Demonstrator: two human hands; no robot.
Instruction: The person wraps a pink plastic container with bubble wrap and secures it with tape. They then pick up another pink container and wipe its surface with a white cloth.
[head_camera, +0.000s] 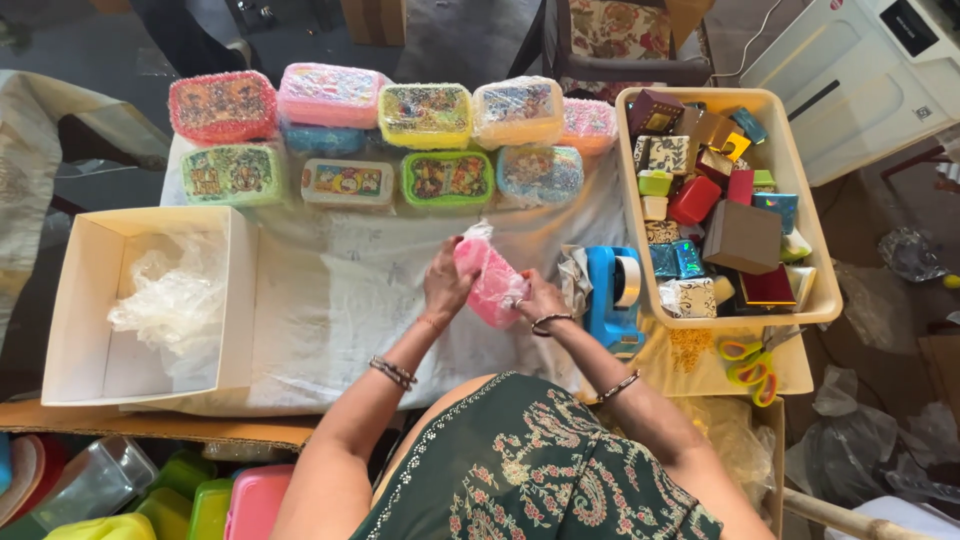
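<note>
Both hands grip a pink box (490, 280) in crinkly clear wrap: left hand (446, 285) curled on one side, right hand (540, 298) closed underneath, just left of the blue tape dispenser (610, 295) on the cloth-covered tabletop (330, 300).

A person in a dark green dress patterned with pale paisley and small pink flowers, bare-armed, beaded bangles circling the left wrist (393, 372) and right wrist (549, 322), a ring at three o'clock.
</note>
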